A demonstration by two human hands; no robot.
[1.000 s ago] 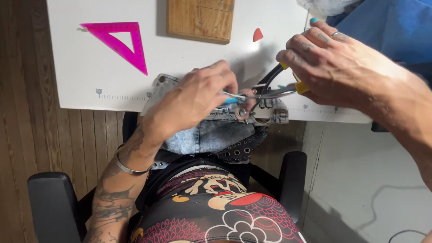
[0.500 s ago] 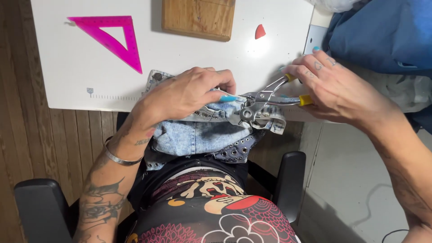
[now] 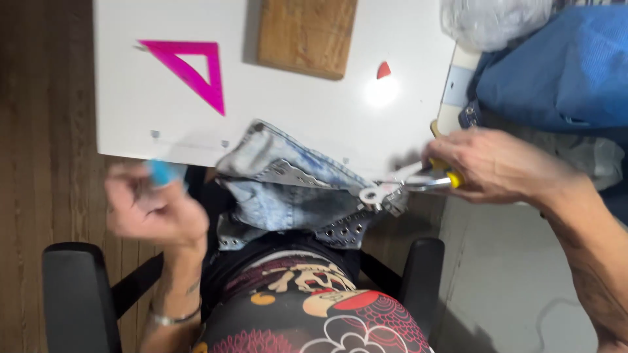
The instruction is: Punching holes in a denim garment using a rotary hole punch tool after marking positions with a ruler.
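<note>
**Left hand off the denim, pliers alone at the edge**

Since the earlier picture, my left hand has swung away from the denim piece and now sits out at about 8 o'clock from it, well apart, over the gap between the white table and the chair arm. It is blurred, and its fingers curl around a small light-blue thing that I cannot make out any better. My right hand has stayed at 3 o'clock of the denim, closed around the yellow-handled pliers, whose metal nose points toward 9 o'clock and meets the studded strip along the denim's lower right edge. Whether the nose is actually biting the strip I cannot tell.

As I judge it, the danger is that nothing pins the denim now. It hangs half off the table's near edge onto my lap, so a pull from the pliers could drag the whole piece sideways or tip it to the floor. A slipping nose could also jump toward my lap.

Up the table, at 11 o'clock, lies the pink set square; at 12 o'clock the wooden block; a small red chip sits toward 1 o'clock.
</note>
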